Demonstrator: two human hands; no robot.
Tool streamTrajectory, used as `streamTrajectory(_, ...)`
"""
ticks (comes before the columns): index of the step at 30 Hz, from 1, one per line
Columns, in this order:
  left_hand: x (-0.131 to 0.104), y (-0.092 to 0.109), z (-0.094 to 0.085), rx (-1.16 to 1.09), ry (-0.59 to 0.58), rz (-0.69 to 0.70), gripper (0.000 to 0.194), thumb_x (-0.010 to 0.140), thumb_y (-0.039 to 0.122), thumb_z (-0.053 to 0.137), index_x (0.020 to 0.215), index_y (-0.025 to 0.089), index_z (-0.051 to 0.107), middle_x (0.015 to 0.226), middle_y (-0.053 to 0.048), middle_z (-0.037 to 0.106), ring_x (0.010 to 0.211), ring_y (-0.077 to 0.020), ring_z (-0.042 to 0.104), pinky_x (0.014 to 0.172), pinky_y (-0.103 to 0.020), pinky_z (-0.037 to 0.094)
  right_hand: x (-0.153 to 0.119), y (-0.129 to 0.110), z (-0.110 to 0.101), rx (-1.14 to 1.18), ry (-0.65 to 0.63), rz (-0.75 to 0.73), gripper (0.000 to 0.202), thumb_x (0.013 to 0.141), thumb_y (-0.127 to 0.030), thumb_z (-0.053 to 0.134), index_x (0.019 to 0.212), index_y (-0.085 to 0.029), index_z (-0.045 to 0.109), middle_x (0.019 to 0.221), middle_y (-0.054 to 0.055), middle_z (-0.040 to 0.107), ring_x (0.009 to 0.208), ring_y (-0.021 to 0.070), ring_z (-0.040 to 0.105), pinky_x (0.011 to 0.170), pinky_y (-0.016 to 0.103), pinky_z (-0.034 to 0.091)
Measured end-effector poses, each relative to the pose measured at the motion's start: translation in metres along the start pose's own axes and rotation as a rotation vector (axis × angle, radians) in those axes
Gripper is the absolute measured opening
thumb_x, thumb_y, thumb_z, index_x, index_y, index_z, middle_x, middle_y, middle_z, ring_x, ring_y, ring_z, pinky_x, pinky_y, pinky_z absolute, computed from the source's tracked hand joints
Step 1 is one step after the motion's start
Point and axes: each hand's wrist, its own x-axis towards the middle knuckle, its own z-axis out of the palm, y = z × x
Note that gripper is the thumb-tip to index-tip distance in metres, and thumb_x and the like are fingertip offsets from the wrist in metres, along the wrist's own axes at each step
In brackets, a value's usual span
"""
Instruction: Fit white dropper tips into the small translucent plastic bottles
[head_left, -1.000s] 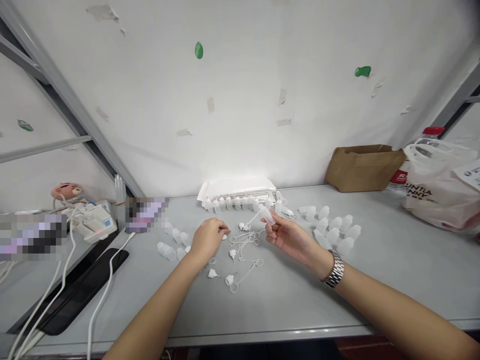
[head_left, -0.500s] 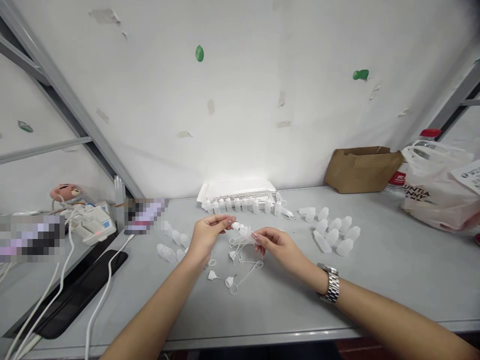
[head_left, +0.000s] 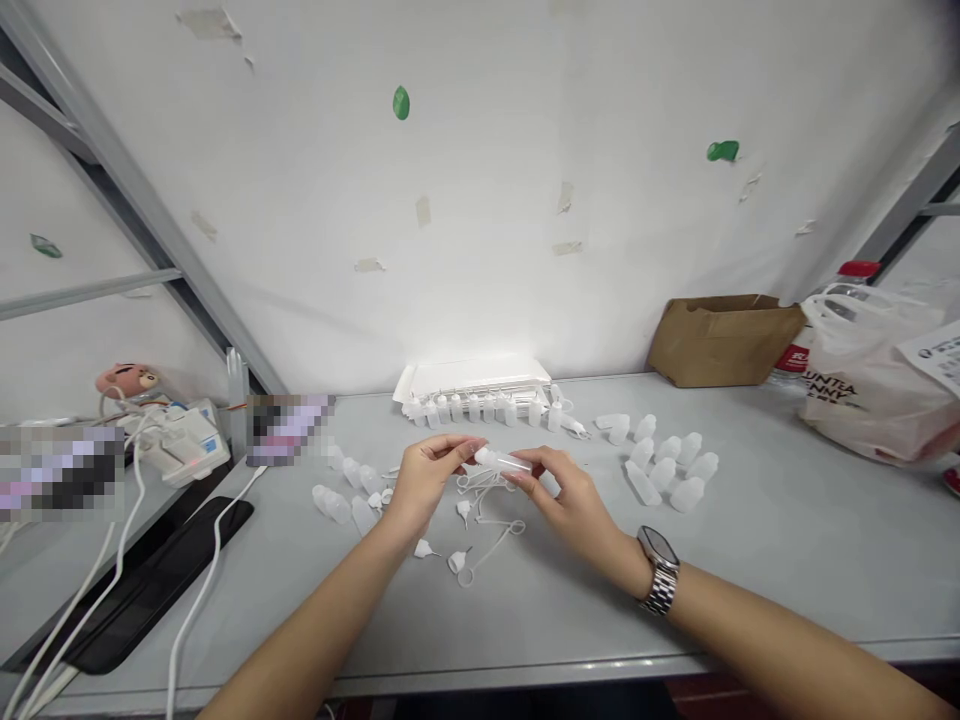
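My right hand (head_left: 568,497) grips a small translucent plastic squeeze bottle (head_left: 511,462), which lies nearly level with its neck to the left. At that neck, my left hand (head_left: 429,478) pinches a small white cap (head_left: 482,456); the fingertips partly hide it. Just below the hands, white ring-ended straps (head_left: 491,552) lie tangled on the table. White needle-tip caps (head_left: 457,562) are scattered near them. Several more bottles (head_left: 331,504) lie beside my left wrist, and another group of bottles (head_left: 665,472) lies to the right.
Behind my hands stands a row of capped bottles (head_left: 487,408) before a white tray (head_left: 472,374). A cardboard box (head_left: 724,345) and a plastic bag (head_left: 870,385) are at the back right. On the left are a black tablet-like slab (head_left: 165,590), white cables (head_left: 196,590) and a power strip (head_left: 184,448).
The bottle has turned from an unclear, bunched view to lying level between my hands. My right hand has rolled, showing the watch face. My left fingers have shifted slightly right, onto the bottle's neck end.
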Motion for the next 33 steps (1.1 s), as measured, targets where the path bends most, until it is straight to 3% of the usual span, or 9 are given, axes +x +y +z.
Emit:
streamTrajectory(5, 0.001, -0.001, -0.004, -0.057, -0.098, -0.075, 0.024, 0.061, 0.036, 0.072, 0.074, 0.016, 0.073, 0.075, -0.007, 0.071, 0.068, -0.0180, 0.061, 0.063, -0.029, 0.046, 0.000, 0.003, -0.003, -0.255, 0.038, -0.262, 0.020, 0.088, -0.028, 0.047, 0.102, -0.017, 0.057, 0.074, 0.005, 0.062, 0.067, 0.0177, 0.054, 0.075, 0.037, 0.038)
streamTrajectory(13, -0.001, -0.003, -0.001, -0.103, -0.039, -0.181, 0.026, 0.055, 0.031, 0.077, 0.075, 0.017, 0.071, 0.090, -0.009, 0.071, 0.081, -0.0181, 0.061, 0.071, -0.028, 0.046, 0.003, 0.009, -0.006, -0.467, 0.103, -0.503, 0.018, 0.088, -0.020, 0.047, 0.102, -0.015, 0.056, 0.080, 0.009, 0.065, 0.072, 0.0184, 0.056, 0.080, 0.040, 0.035)
streamTrajectory(16, -0.004, -0.006, 0.003, -0.143, 0.007, -0.155, 0.024, 0.056, 0.030, 0.077, 0.075, 0.017, 0.071, 0.087, -0.007, 0.072, 0.079, -0.0169, 0.062, 0.074, -0.029, 0.046, 0.002, 0.007, -0.005, -0.347, 0.069, -0.381, 0.018, 0.087, -0.023, 0.049, 0.100, -0.016, 0.058, 0.078, 0.007, 0.065, 0.071, 0.0180, 0.056, 0.082, 0.040, 0.034)
streamTrajectory(18, -0.005, -0.007, 0.006, -0.172, 0.036, -0.114, 0.022, 0.055, 0.027, 0.077, 0.073, 0.017, 0.070, 0.084, -0.006, 0.073, 0.079, -0.0168, 0.063, 0.076, -0.029, 0.047, 0.004, 0.003, -0.005, -0.163, 0.012, -0.154, 0.019, 0.086, -0.031, 0.050, 0.095, -0.016, 0.059, 0.074, 0.005, 0.063, 0.068, 0.0173, 0.055, 0.076, 0.036, 0.037)
streamTrajectory(21, -0.008, -0.006, 0.011, -0.163, 0.069, -0.045, 0.019, 0.053, 0.022, 0.078, 0.069, 0.016, 0.070, 0.079, -0.004, 0.073, 0.080, -0.0177, 0.065, 0.077, -0.029, 0.049, 0.009, -0.003, -0.007, 0.192, -0.145, 0.239, 0.036, 0.086, -0.044, 0.042, 0.067, -0.018, 0.055, 0.056, -0.001, 0.052, 0.055, 0.0137, 0.049, 0.060, 0.029, 0.038)
streamTrajectory(23, -0.009, -0.005, 0.014, -0.140, 0.086, -0.020, 0.019, 0.052, 0.020, 0.078, 0.068, 0.016, 0.070, 0.078, -0.003, 0.073, 0.079, -0.0183, 0.066, 0.076, -0.029, 0.050, 0.013, -0.005, -0.008, 0.368, -0.231, 0.368, 0.048, 0.087, -0.049, 0.036, 0.052, -0.019, 0.045, 0.048, -0.003, 0.042, 0.048, 0.0110, 0.042, 0.056, 0.027, 0.035)
streamTrajectory(25, -0.011, -0.004, 0.015, -0.132, 0.096, -0.007, 0.019, 0.051, 0.020, 0.078, 0.068, 0.016, 0.070, 0.078, -0.003, 0.073, 0.079, -0.0188, 0.066, 0.075, -0.029, 0.051, 0.015, -0.005, -0.008, 0.474, -0.238, 0.404, 0.047, 0.086, -0.052, 0.037, 0.053, -0.019, 0.044, 0.050, -0.003, 0.043, 0.048, 0.0100, 0.041, 0.056, 0.027, 0.035)
streamTrajectory(30, -0.008, -0.005, 0.012, -0.149, 0.106, 0.018, 0.021, 0.054, 0.021, 0.077, 0.072, 0.016, 0.070, 0.079, -0.004, 0.074, 0.082, -0.0198, 0.066, 0.080, -0.031, 0.050, 0.013, -0.002, -0.005, 0.613, -0.200, 0.378, 0.038, 0.075, -0.052, 0.055, 0.093, -0.019, 0.049, 0.068, -0.002, 0.054, 0.059, 0.0121, 0.053, 0.062, 0.029, 0.042)
streamTrajectory(33, -0.006, -0.005, 0.010, -0.151, 0.095, 0.016, 0.020, 0.053, 0.021, 0.077, 0.072, 0.016, 0.070, 0.079, -0.004, 0.074, 0.084, -0.0206, 0.066, 0.083, -0.033, 0.049, 0.013, -0.003, -0.007, 0.602, -0.255, 0.403, 0.036, 0.075, -0.053, 0.056, 0.083, -0.018, 0.050, 0.065, -0.002, 0.056, 0.056, 0.0113, 0.053, 0.061, 0.029, 0.042)
